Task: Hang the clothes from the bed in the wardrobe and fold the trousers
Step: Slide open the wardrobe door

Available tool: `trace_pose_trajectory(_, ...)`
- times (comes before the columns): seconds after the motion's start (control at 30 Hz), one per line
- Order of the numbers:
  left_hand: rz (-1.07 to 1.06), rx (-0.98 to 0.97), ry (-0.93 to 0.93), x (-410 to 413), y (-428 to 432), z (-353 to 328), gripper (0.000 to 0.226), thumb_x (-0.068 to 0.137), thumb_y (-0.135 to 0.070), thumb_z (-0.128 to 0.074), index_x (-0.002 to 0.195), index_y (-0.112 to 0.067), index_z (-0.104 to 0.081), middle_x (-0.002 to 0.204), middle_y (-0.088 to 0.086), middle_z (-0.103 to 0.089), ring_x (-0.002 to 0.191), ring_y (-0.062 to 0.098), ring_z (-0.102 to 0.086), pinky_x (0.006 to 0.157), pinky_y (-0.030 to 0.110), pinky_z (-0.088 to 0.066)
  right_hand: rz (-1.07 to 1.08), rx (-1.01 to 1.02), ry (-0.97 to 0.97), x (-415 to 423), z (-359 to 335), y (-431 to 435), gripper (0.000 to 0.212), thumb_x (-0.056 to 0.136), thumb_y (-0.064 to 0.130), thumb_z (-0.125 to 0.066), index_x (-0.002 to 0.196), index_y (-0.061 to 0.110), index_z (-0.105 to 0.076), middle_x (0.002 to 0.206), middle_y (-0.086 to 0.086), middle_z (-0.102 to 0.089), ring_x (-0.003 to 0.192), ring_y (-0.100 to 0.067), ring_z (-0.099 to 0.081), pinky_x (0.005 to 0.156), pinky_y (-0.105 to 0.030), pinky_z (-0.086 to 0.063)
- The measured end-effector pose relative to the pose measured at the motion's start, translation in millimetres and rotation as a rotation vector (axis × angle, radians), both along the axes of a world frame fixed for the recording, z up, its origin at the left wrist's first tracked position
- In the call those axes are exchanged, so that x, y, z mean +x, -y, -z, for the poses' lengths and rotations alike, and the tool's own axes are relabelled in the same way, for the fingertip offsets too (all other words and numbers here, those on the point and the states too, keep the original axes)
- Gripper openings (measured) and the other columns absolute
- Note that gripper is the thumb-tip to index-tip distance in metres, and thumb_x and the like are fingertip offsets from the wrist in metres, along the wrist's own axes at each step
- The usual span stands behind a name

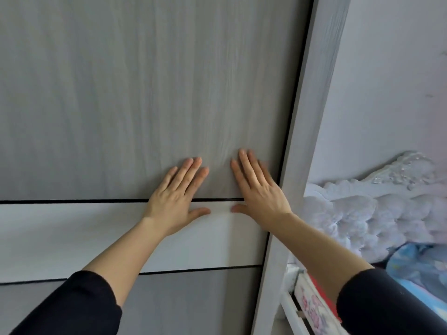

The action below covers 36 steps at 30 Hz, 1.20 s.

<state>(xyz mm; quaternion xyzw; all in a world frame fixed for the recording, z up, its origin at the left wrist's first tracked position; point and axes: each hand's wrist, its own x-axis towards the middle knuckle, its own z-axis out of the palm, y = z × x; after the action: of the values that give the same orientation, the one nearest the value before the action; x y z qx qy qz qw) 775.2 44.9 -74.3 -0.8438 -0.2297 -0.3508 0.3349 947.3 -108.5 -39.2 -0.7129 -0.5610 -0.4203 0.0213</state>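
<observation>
I have my left hand (175,200) and right hand (260,192) flat on the wardrobe door (145,93), side by side near its right edge, I judge to slide it. The fingers (191,170) are straight and spread, grasping nothing, only pressing. The bed (362,213) lies to the right; I cannot make out clothes there.

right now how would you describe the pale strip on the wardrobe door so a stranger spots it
The grey wardrobe door fills most of the view, left of the white headboard. A pale strip crosses it under the thumbs of the left hand and right hand. Thin black lines edge it, and it alone is plain whitish, between wood-grain above and darker grey below.
</observation>
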Motion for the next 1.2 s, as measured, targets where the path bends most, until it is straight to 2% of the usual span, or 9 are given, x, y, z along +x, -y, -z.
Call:
trace_pose_trajectory(0.27, -0.009, 0.069, 0.028, -11, -14, 3, 0.095, 0.082, -0.074, -0.03, 0.153, -0.015, -0.009, 0.161, 0.007, -0.002, 0.149, 0.02, -0.003, 0.119, 0.037, -0.006, -0.046, 0.017, 0.064, -4, 2, -9, 0.12, 0.067, 0.062, -0.073, 0.152, 0.003, -0.012, 0.158, -0.019, -0.004, 0.146, -0.034, -0.006, 0.119, -0.043, -0.01)
trace_pose_trajectory(0.4, -0.013, 0.1, 0.029, -26, -25, 3, 0.095, 0.083, -0.075, -0.03, 0.154, -0.015, -0.007, 0.161, 0.006, 0.002, 0.149, 0.02, -0.002, 0.119, 0.038, -0.007, -0.07, 0.03, 0.083, -15, 1, -20, 0.119, 0.067, 0.065, -0.071, 0.152, 0.003, -0.014, 0.159, -0.019, -0.01, 0.147, -0.035, -0.011, 0.118, -0.043, -0.011)
trace_pose_trajectory(0.5, -0.032, 0.109, 0.025, -42, -34, 3, 0.095, 0.083, -0.075, -0.03, 0.153, -0.014, -0.01, 0.162, 0.006, 0.002, 0.149, 0.021, -0.002, 0.119, 0.038, -0.008, -0.094, 0.012, 0.094, -26, 1, -29, 0.117, 0.072, 0.066, -0.066, 0.153, 0.004, -0.01, 0.16, -0.018, -0.003, 0.147, -0.034, 0.0, 0.118, -0.043, -0.004)
trace_pose_trajectory(0.67, -0.067, 0.079, 0.021, -79, -50, 2, 0.091, 0.087, -0.076, -0.017, 0.153, -0.014, -0.006, 0.161, 0.006, 0.005, 0.149, 0.021, 0.0, 0.12, 0.038, -0.004, -0.173, -0.005, 0.104, -54, -1, -49, 0.112, 0.076, 0.064, -0.065, 0.153, 0.006, -0.008, 0.159, -0.015, 0.003, 0.146, -0.031, 0.005, 0.117, -0.042, 0.002)
trace_pose_trajectory(0.73, -0.09, 0.054, 0.009, -96, -56, 1, 0.091, 0.088, -0.075, -0.015, 0.153, -0.014, -0.004, 0.161, 0.007, 0.006, 0.149, 0.022, 0.001, 0.12, 0.038, -0.004, -0.241, -0.012, 0.111, -65, -5, -58, 0.105, 0.078, 0.058, -0.067, 0.153, 0.009, -0.014, 0.16, -0.013, -0.002, 0.146, -0.029, 0.003, 0.117, -0.039, 0.001)
trace_pose_trajectory(0.87, -0.164, -0.022, -0.014, -133, -65, -2, 0.092, 0.088, -0.074, -0.014, 0.151, -0.008, -0.011, 0.161, 0.011, 0.0, 0.149, 0.023, 0.0, 0.119, 0.04, -0.006, -0.349, 0.048, 0.208, -76, -30, -70, 0.077, 0.083, 0.049, -0.066, 0.146, 0.015, -0.039, 0.156, -0.009, -0.027, 0.144, -0.025, -0.026, 0.117, -0.04, -0.016)
trace_pose_trajectory(0.93, -0.21, -0.056, -0.008, -151, -66, -4, 0.092, 0.088, -0.073, -0.015, 0.149, -0.005, -0.016, 0.158, 0.014, -0.012, 0.149, 0.025, -0.003, 0.119, 0.042, -0.01, -0.363, 0.075, 0.221, -82, -41, -78, 0.073, 0.087, 0.051, -0.06, 0.147, 0.015, -0.038, 0.157, -0.012, -0.025, 0.145, -0.027, -0.024, 0.118, -0.042, -0.015)
trace_pose_trajectory(1.07, -0.327, -0.119, -0.028, -183, -69, -9, 0.095, 0.079, -0.068, -0.031, 0.145, -0.001, -0.024, 0.153, 0.021, -0.025, 0.141, 0.035, -0.029, 0.11, 0.05, -0.034, -0.405, 0.048, 0.203, -114, -43, -105, 0.074, 0.089, 0.049, -0.059, 0.149, 0.013, -0.033, 0.158, -0.014, -0.021, 0.146, -0.029, -0.018, 0.118, -0.039, -0.006)
trace_pose_trajectory(1.2, -0.437, -0.24, 0.061, -212, -71, -10, 0.108, 0.07, -0.057, -0.071, 0.148, -0.004, -0.019, 0.155, 0.018, -0.014, 0.142, 0.037, -0.025, 0.108, 0.05, -0.038, -0.418, 0.027, 0.195, -159, -43, -133, 0.075, 0.091, 0.047, -0.057, 0.151, 0.013, -0.027, 0.159, -0.014, -0.013, 0.147, -0.03, -0.011, 0.118, -0.039, 0.001)
